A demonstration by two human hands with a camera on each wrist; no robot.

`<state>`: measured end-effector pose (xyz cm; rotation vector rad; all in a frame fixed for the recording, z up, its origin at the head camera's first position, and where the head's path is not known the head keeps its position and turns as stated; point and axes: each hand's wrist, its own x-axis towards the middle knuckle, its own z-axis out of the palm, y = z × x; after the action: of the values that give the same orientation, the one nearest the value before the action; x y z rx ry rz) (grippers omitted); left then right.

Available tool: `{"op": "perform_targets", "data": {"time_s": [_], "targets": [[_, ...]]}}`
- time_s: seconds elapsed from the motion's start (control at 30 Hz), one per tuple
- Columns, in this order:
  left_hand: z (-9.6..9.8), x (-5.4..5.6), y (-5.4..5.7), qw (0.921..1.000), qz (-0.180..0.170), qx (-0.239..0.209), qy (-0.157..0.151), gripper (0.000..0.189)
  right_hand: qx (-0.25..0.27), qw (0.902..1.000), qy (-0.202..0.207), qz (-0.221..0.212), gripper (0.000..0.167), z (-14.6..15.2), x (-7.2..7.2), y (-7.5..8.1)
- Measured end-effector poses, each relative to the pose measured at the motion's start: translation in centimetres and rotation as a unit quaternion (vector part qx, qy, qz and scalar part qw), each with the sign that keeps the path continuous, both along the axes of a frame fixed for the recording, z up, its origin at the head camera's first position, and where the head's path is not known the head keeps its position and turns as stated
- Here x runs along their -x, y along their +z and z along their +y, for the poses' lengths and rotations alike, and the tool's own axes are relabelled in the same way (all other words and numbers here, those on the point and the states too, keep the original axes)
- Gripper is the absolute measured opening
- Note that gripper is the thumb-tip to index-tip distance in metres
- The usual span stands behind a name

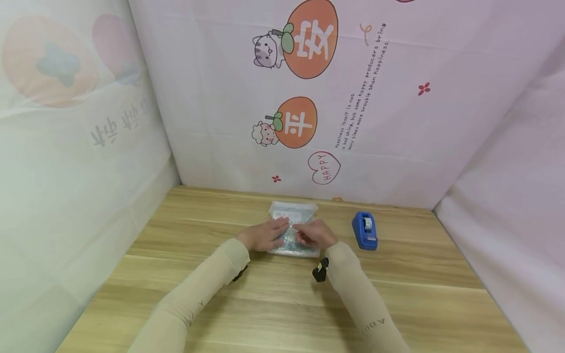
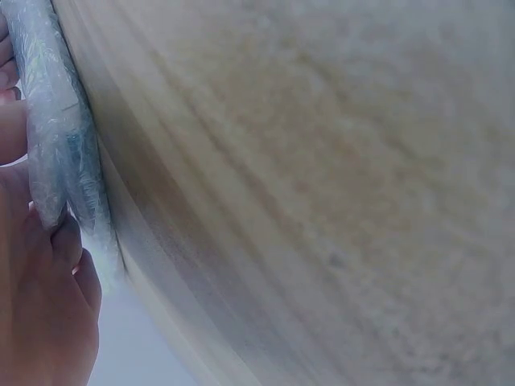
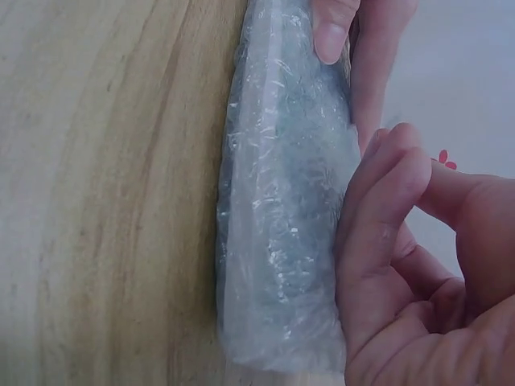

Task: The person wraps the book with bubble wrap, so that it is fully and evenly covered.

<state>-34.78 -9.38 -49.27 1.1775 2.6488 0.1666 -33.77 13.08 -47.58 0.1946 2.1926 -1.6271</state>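
Observation:
A flat package in clear bubble wrap (image 1: 289, 246) lies on the wooden table, its wider flap at the far end. On its left part rests my left hand (image 1: 265, 234), fingers straight and spread over the wrap. My right hand (image 1: 317, 233) bears on the package from the right, its fingers curled and the index fingertip close to the left fingers. The right wrist view shows the bent fingers of that hand (image 3: 402, 249) against the side of the bubble wrap (image 3: 278, 201); nothing shows in their grasp. Part of the package's top is hidden under both hands.
A blue tape dispenser (image 1: 365, 231) with a roll in it stands right of the package. Printed white cloth (image 1: 229, 122) hangs behind the table's far edge, with more cloth along both sides. Black wrist cameras (image 1: 321, 270) sit below the sleeves.

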Motion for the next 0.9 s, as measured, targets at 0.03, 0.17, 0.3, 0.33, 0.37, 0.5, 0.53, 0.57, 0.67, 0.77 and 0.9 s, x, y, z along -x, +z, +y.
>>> {"op": "perform_targets", "data": {"time_s": [0.03,0.17,0.3,0.33,0.37,0.5,0.53,0.57,0.67,0.77,0.9], "targets": [[0.0,0.0,0.0,1.0000,0.002,0.001,-0.001,0.067,-0.006,1.0000,-0.002,-0.001,0.032,-0.1,0.1,0.0],[0.0,0.1,0.0,1.0000,0.003,0.002,-0.003,0.067,-0.021,0.9997,-0.009,-0.010,0.032,-0.4,0.2,0.1],[0.0,0.1,0.0,1.0000,0.000,-0.001,-0.003,0.067,-0.027,0.9993,-0.017,-0.018,0.031,-0.7,0.0,0.5],[0.0,0.0,0.1,1.0000,0.000,-0.003,-0.003,0.067,-0.026,0.9993,-0.018,-0.018,0.030,-0.8,0.0,0.6],[0.0,0.0,0.1,1.0000,0.000,-0.004,-0.003,0.067,-0.026,0.9993,-0.021,-0.018,0.030,-0.9,0.0,0.6],[-0.1,0.1,0.1,1.0000,0.002,-0.003,-0.002,0.067,-0.028,0.9990,-0.029,-0.018,0.028,-1.1,0.0,0.7],[-0.1,0.1,0.1,1.0000,0.002,-0.003,-0.002,0.067,-0.030,0.9989,-0.031,-0.018,0.027,-1.2,0.0,0.7],[-0.1,0.1,0.0,1.0000,0.001,-0.002,-0.002,0.067,-0.033,0.9987,-0.034,-0.017,0.026,-1.3,0.0,0.7],[-0.1,0.1,0.0,1.0000,0.000,-0.002,-0.005,0.067,-0.048,0.9980,-0.038,-0.015,0.025,-1.5,0.1,0.6],[-0.1,0.0,0.1,1.0000,-0.003,-0.004,-0.004,0.067,-0.066,0.9968,-0.044,-0.009,0.023,-1.6,0.2,0.4],[0.0,-0.1,0.1,0.9999,-0.008,-0.010,0.000,0.067,-0.096,0.9938,-0.055,-0.005,0.023,-1.8,0.5,0.0]]}}
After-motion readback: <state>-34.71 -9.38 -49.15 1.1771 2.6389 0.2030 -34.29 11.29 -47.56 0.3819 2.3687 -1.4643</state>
